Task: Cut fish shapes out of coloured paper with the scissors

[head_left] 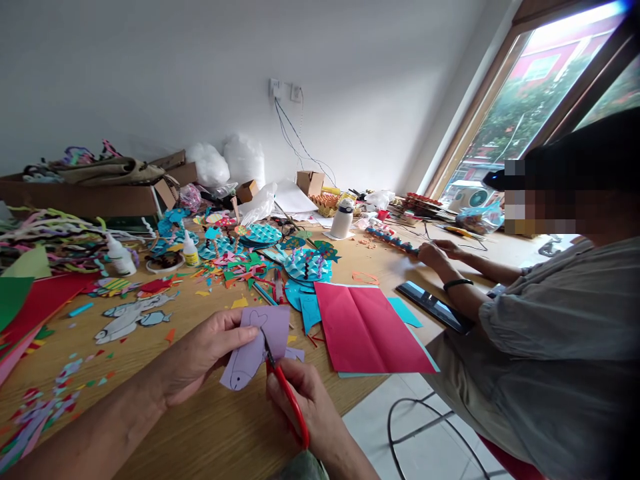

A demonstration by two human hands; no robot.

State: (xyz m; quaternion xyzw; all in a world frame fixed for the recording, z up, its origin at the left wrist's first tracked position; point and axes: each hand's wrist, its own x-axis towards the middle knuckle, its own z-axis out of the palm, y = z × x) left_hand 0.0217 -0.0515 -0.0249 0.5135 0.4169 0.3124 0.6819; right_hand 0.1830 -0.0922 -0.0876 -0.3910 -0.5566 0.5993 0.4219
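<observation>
Pinched between the thumb and fingers of my left hand (213,353) is a purple sheet of paper (250,360) with a fish outline and a heart-like tail drawn on it. My right hand (305,400) grips red-handled scissors (290,400), their dark blades at the sheet's middle, by the drawn line. The paper's lower left end is cut along a curve beside the fish head. A small purple scrap (295,354) lies on the table behind the right hand. Grey fish cut-outs (127,320) rest to the left.
A red folded sheet (370,327) overhangs the front edge of the wooden table (220,440). Glue bottles (120,257), blue paper fish (307,265) and coloured scraps lie behind. A white bottle (342,219) stands further back. At right, a seated person (560,333) handles a beaded strip near a phone (434,307).
</observation>
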